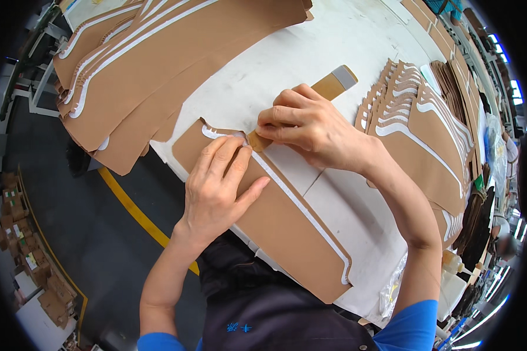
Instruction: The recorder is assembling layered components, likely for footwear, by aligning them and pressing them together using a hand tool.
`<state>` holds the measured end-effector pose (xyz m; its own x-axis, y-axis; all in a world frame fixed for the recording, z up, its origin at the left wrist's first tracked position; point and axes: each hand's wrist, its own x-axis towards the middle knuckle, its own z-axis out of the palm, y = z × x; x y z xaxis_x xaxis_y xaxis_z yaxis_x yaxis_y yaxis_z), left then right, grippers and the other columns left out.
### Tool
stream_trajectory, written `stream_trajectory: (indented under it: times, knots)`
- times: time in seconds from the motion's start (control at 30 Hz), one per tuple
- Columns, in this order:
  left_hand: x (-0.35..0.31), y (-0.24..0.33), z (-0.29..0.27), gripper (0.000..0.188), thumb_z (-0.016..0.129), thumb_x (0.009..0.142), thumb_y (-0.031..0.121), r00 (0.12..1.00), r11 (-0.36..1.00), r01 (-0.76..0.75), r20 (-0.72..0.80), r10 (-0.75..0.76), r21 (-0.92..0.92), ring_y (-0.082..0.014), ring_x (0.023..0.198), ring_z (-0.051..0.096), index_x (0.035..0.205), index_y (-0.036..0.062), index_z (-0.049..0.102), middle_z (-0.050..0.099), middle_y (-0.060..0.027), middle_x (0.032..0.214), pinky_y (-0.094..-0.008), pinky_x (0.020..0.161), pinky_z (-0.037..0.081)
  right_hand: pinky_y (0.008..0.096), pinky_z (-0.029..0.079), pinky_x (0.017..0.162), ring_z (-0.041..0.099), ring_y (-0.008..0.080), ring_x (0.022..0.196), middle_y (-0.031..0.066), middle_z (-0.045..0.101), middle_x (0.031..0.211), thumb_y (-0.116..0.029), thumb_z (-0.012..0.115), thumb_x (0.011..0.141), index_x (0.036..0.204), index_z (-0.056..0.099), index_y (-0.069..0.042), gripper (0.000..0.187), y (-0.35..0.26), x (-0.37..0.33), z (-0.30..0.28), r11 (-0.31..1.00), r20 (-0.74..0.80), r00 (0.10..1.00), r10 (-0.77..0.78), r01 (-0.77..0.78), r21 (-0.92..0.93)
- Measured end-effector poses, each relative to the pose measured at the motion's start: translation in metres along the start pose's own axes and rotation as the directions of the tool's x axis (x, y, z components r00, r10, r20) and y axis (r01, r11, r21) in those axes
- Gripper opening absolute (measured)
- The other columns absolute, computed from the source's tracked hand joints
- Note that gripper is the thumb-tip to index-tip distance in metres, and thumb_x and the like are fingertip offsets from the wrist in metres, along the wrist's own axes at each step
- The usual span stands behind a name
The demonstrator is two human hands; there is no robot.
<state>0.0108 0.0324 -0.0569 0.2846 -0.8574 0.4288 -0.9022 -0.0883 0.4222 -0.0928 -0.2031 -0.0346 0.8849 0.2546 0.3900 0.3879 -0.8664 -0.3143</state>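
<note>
A long brown panel [293, 234], leather-like, lies slantwise on the white table, with a white strip [298, 202] running along its right edge and curling at both ends. Across its upper part rests my left hand [216, 181], thumb spread, fingertips pressing near the strip. My right hand [316, 126] is closed round a flat tan tool [332, 85] with a grey far end. The tool's near end pokes out below the fingers and touches the panel's edge beside my left fingertips. The middle of the tool is hidden by my hand.
Larger brown panels with white strips [152, 64] are piled at the far left, overhanging the table. Overlapping strip-edged pieces [418, 128] lie at the right. A bottle with a nozzle [452, 262] stands at the lower right. Cardboard boxes [38, 263] sit beyond the floor's yellow line.
</note>
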Motion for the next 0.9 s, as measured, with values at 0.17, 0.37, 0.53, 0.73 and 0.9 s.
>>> stream_trajectory:
  times: [0.17,0.37,0.53,0.73,0.9]
  knots:
    - [-0.001,-0.003,0.0,0.053,0.091,0.077,0.015,0.999,1.0,-0.012,-0.037,0.011,-0.024,-0.0355,0.123,0.063,0.122,-0.0036,0.071,0.066,-0.0152,0.132,-0.0465,0.103,0.055,0.0365,0.047,0.089,0.062,0.022,0.105,0.0016,0.071,0.114,-0.002,0.078,0.075,0.106,0.078,-0.006,0.031,0.001,0.0,-0.002,1.0,-0.003,1.0,0.007,-0.007,0.019]
    - [-0.011,0.002,0.001,0.052,0.088,0.079,0.018,0.999,0.997,-0.028,-0.027,0.026,-0.07,-0.0356,0.122,0.063,0.123,-0.0025,0.07,0.067,-0.0147,0.132,-0.0471,0.101,0.055,0.037,0.048,0.09,0.062,0.0219,0.105,0.0016,0.071,0.117,-0.002,0.078,0.074,0.108,0.078,-0.006,0.034,-0.016,-0.016,-0.006,0.999,0.014,0.999,0.046,-0.046,0.005]
    - [-0.004,0.003,-0.005,0.052,0.087,0.08,0.021,0.999,0.998,-0.05,0.014,0.05,0.047,-0.0344,0.122,0.064,0.123,-0.001,0.07,0.067,-0.0134,0.131,-0.0458,0.099,0.054,0.0364,0.048,0.089,0.062,0.021,0.105,0.0012,0.071,0.115,-0.001,0.078,0.076,0.106,0.079,-0.005,0.031,-0.01,-0.007,-0.001,0.999,0.01,0.999,0.034,-0.034,-0.001]
    - [-0.009,0.001,-0.003,0.051,0.087,0.081,0.02,1.0,1.0,0.002,-0.024,-0.001,0.031,-0.0332,0.122,0.066,0.124,-0.0006,0.071,0.069,-0.0129,0.132,-0.0448,0.1,0.054,0.0368,0.047,0.088,0.062,0.0213,0.104,0.0008,0.071,0.113,-0.002,0.077,0.078,0.103,0.079,-0.006,0.026,-0.001,0.0,0.001,0.998,0.011,1.0,0.008,-0.008,0.062]
    - [-0.009,0.001,-0.002,0.05,0.087,0.081,0.019,0.999,1.0,0.022,-0.025,-0.022,0.007,-0.0336,0.122,0.066,0.124,-0.001,0.072,0.069,-0.0136,0.132,-0.0451,0.101,0.055,0.0369,0.047,0.09,0.062,0.0217,0.105,0.001,0.071,0.112,-0.001,0.077,0.079,0.102,0.079,-0.006,0.024,0.009,0.008,-0.003,0.996,0.05,0.998,-0.034,0.029,0.089]
